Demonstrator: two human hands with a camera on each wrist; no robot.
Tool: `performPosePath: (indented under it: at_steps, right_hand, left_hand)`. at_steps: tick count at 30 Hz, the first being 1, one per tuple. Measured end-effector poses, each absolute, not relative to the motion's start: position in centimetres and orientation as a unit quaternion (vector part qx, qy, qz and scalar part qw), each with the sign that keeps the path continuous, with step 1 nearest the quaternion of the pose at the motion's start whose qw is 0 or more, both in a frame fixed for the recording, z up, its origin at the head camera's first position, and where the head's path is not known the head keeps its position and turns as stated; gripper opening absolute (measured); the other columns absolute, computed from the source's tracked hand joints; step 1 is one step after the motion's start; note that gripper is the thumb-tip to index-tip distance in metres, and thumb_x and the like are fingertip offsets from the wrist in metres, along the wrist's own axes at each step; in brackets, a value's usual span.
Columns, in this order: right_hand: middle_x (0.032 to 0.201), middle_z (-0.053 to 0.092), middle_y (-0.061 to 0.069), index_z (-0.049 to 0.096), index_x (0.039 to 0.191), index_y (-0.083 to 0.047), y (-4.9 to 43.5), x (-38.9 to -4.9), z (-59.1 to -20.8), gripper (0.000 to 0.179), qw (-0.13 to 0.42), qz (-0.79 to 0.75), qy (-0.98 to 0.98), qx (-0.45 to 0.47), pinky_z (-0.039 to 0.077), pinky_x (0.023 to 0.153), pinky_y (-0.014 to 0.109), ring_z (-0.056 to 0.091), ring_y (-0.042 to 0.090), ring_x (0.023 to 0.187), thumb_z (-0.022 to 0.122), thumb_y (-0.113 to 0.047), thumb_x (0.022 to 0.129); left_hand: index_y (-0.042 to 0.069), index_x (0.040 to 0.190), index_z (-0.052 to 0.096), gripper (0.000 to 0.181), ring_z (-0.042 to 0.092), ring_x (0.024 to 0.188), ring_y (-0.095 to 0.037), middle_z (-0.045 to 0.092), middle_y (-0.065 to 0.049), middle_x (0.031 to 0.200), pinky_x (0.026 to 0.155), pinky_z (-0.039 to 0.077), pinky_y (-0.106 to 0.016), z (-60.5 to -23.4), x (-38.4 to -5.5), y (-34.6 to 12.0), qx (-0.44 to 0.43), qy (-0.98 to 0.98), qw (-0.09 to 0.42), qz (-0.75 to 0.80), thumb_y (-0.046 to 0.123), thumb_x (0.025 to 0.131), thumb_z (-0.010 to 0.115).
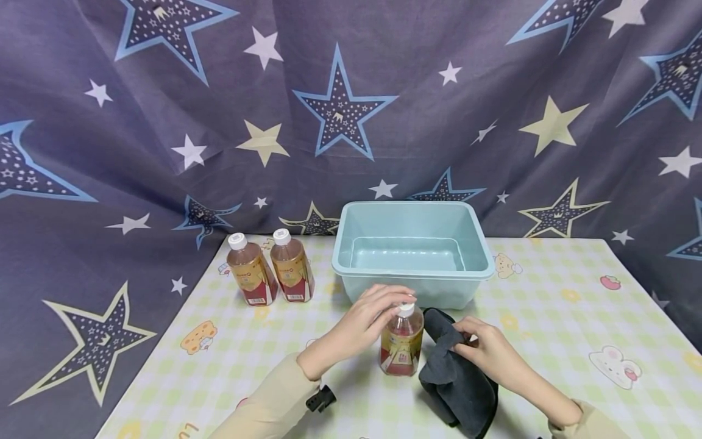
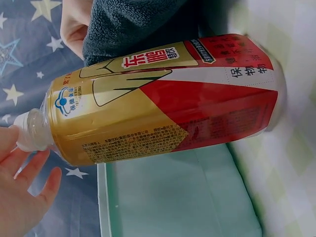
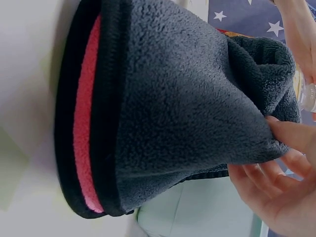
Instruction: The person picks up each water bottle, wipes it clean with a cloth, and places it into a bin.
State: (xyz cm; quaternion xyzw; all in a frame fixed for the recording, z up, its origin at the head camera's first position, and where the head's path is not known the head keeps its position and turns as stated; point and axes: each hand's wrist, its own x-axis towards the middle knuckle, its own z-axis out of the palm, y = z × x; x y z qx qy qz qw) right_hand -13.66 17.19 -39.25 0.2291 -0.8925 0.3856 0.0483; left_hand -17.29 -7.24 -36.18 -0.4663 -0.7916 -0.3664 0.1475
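Cloth (image 1: pixel 466 390), in right grip (image 1: pixel 490 352), perhaps touching table (image 1: pixel 548 329)

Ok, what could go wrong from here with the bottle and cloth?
The left hand holds the bottle only at its white cap, so it might tip if pushed. The right hand pinches the dark cloth close beside it; a swing of that cloth could knock the bottle.

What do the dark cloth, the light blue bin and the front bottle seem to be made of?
Dark cloth: probably microfibre or fleece, matte, judging by its fuzzy pile. Light blue bin: likely moulded plastic, slightly glossy, with highlights inside. Front bottle: apparently clear plastic, shiny, see-through at the neck.
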Motion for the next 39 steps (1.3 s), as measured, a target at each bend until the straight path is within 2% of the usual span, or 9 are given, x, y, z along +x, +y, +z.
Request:
performPosePath:
  at_steps: [9, 16, 19, 24, 30, 39]
  right_hand:
    - [0.082, 0.056, -0.003, 0.063, 0.087, -0.005, 17.1, -13.7, -39.1, 0.014, 0.043, 0.387, -0.891, 0.235, 0.049, 0.055, 0.02, 0.051, 0.003, 0.072, 0.065, 0.003, 0.075]
    - [0.086, 0.059, 0.001, 0.063, 0.089, -0.003, 17.1, -13.9, -38.6, 0.015, 0.048, 0.383, -0.89, 0.243, 0.052, 0.061, 0.021, 0.058, 0.015, 0.08, 0.063, 0.004, 0.076]
    - [0.086, 0.058, 0.001, 0.063, 0.088, -0.003, 17.1, -14.0, -38.2, 0.015, 0.057, 0.387, -0.886, 0.249, 0.052, 0.061, 0.022, 0.058, 0.015, 0.081, 0.063, 0.005, 0.075]
    - [0.084, 0.056, -0.001, 0.063, 0.088, -0.002, 17.0, -14.0, -37.6, 0.017, 0.08, 0.395, -0.877, 0.261, 0.052, 0.06, 0.021, 0.057, 0.011, 0.08, 0.064, 0.008, 0.073]
    - [0.085, 0.057, 0.0, 0.063, 0.089, 0.001, 16.9, -14.3, -37.0, 0.019, 0.1, 0.398, -0.869, 0.277, 0.053, 0.06, 0.021, 0.055, 0.005, 0.08, 0.063, 0.011, 0.072]
    - [0.084, 0.056, -0.003, 0.064, 0.09, -0.003, 16.5, -14.4, -36.3, 0.02, 0.105, 0.394, -0.868, 0.283, 0.053, 0.061, 0.023, 0.056, 0.007, 0.08, 0.063, 0.009, 0.074]
  left_hand:
    - [0.01, 0.116, 0.055, 0.026, 0.043, 0.115, -0.012, 0.05, -0.002, 0.125, 0.1, 0.033, -0.027, -36.3, -17.4, -7.3, -0.47, -0.785, 0.134, -0.381, 0.011, 0.093, 0.042]
    - [0.01, 0.113, 0.056, 0.023, 0.043, 0.116, -0.014, 0.048, -0.003, 0.128, 0.099, 0.036, -0.03, -36.5, -17.2, -7.3, -0.447, -0.782, 0.115, -0.419, 0.012, 0.091, 0.048]
    - [0.01, 0.109, 0.059, 0.022, 0.047, 0.113, -0.017, 0.051, -0.006, 0.124, 0.096, 0.039, -0.029, -36.5, -17.0, -7.2, -0.431, -0.778, 0.13, -0.438, 0.011, 0.088, 0.055]
    - [0.008, 0.102, 0.063, 0.022, 0.054, 0.103, -0.015, 0.055, -0.006, 0.114, 0.086, 0.046, -0.022, -36.7, -16.9, -6.9, -0.411, -0.773, 0.177, -0.45, 0.011, 0.08, 0.064]
    - [0.007, 0.094, 0.065, 0.021, 0.057, 0.094, -0.012, 0.06, -0.004, 0.101, 0.082, 0.047, -0.018, -36.7, -17.0, -6.7, -0.417, -0.761, 0.236, -0.438, 0.012, 0.075, 0.07]
    - [0.006, 0.088, 0.066, 0.016, 0.06, 0.084, -0.01, 0.062, -0.004, 0.094, 0.073, 0.05, -0.017, -36.8, -17.3, -6.5, -0.428, -0.745, 0.245, -0.449, 0.009, 0.073, 0.071]
